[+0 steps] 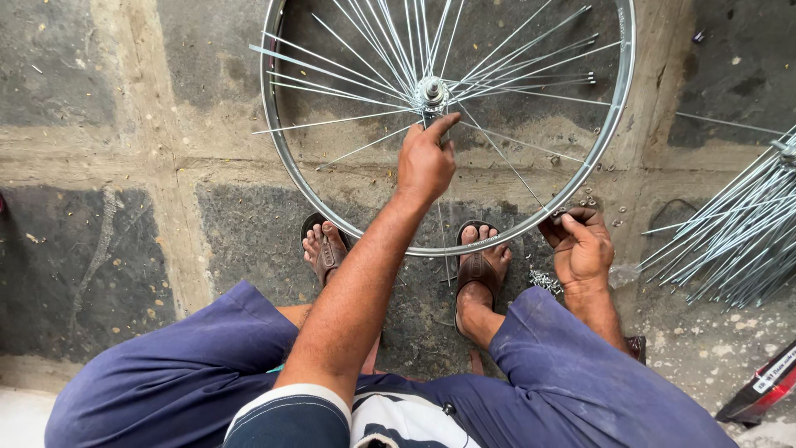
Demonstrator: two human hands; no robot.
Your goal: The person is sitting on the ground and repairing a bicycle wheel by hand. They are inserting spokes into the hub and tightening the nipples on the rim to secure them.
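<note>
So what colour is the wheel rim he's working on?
Shiny silver metal. The rim shows best in the head view, with the left hand at the hub.

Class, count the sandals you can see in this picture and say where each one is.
2. One sandal is on the foot below the wheel rim, left of the reaching forearm; the other sandal is on the foot right of it. None seem hidden.

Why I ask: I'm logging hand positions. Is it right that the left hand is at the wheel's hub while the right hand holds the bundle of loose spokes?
Not quite. In the head view the left hand is at the hub, but the right hand is at the wheel rim; the bundle of loose spokes lies untouched beside it.
</note>
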